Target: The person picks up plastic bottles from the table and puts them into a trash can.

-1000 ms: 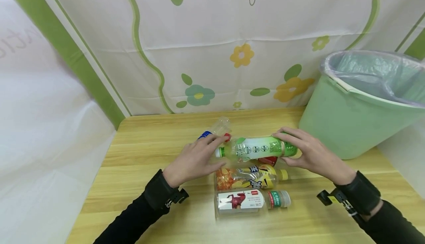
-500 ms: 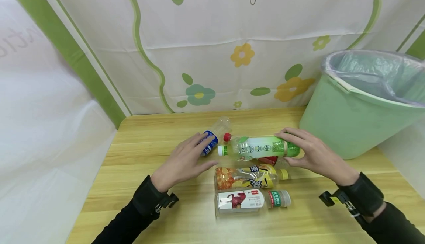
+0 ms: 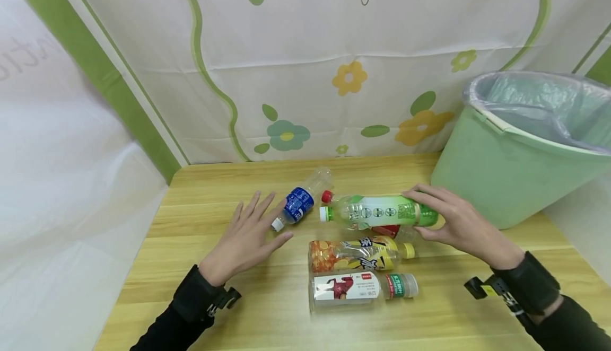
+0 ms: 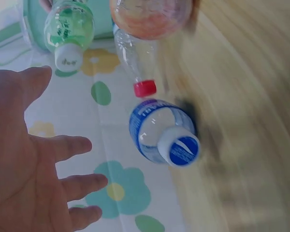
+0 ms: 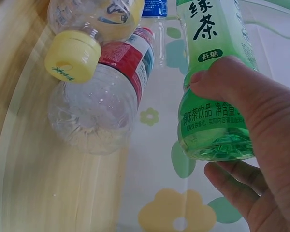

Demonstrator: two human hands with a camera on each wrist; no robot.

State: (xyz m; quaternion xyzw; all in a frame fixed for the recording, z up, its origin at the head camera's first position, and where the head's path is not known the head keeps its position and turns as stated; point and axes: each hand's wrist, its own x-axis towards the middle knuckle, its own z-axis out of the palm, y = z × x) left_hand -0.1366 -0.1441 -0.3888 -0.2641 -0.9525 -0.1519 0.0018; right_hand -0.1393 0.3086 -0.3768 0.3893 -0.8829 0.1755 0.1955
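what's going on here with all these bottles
A person sits at a wooden table with several empty plastic bottles lying on it. The right hand grips the base end of a green tea bottle, holding it on its side above a red-labelled bottle. The left hand is open, fingers spread, beside a blue-labelled bottle without touching it. A green bin lined with a bag stands to the right.

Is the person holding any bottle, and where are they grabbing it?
Yes. The right hand grips the green tea bottle around its bottom end, opposite the cap. The left hand is open and holds nothing, beside the blue-labelled bottle.
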